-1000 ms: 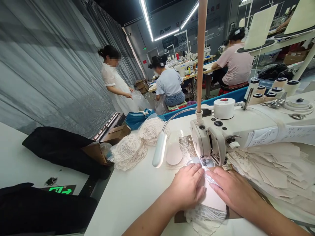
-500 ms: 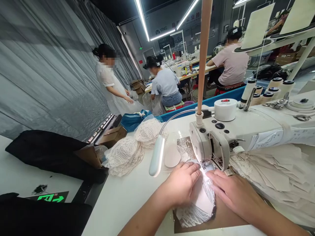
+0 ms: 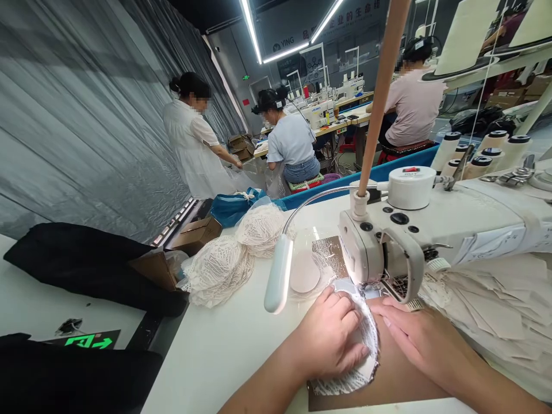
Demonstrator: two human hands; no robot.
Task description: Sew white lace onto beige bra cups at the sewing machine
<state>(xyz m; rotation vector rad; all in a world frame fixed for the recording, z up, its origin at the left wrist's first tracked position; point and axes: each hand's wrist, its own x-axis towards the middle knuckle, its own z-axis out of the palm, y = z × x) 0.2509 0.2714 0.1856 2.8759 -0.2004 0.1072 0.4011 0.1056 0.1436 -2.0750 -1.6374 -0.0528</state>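
My left hand (image 3: pixel 334 333) rests with bent fingers on a white lace cup piece (image 3: pixel 334 385), pressing and gripping it; its palm hides much of the piece. The rounded edge of the lace runs up to the needle area of a white sewing machine (image 3: pixel 360 247). My right hand (image 3: pixel 425 336) lies to the right of the piece, fingers stretched out and close together. Its fingertips are near the lace edge, just in front of the presser foot; whether they touch it I cannot tell. Underneath is a brown plate (image 3: pixel 397 374) set on the white table.
A bendable lamp (image 3: pixel 278 273) stands left of the machine, beside a pale oval pad (image 3: pixel 305 271). Stacked lace cups (image 3: pixel 218 270) lie at the table's left edge. Cut beige fabric pieces (image 3: pixel 491 305) pile up on the right. Thread cones (image 3: pixel 478 167) stand behind. Several people sit or stand beyond.
My left hand has curled, its thumb now showing over the lace piece. My right hand has shifted slightly right, away from the piece, baring more brown plate. The view has turned a little.
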